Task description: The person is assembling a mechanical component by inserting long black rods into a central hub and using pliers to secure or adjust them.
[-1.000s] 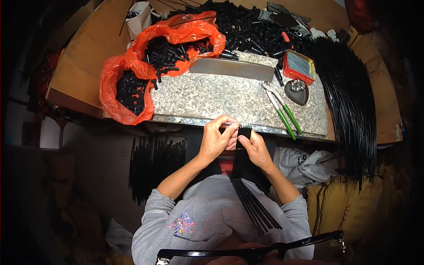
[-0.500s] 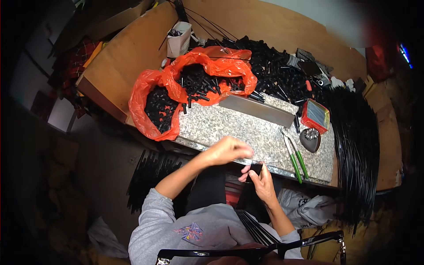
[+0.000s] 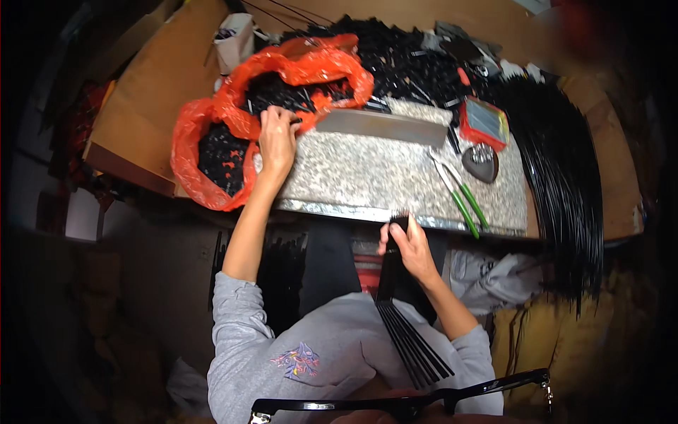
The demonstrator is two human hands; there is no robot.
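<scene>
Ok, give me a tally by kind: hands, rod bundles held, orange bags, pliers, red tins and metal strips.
Hands: 2, left hand and right hand
Held rod bundle: 1, in the right hand
Orange bags: 2, left bag and right bag
Pliers: 1
Red tin: 1
Metal strip: 1
Total: 8
</scene>
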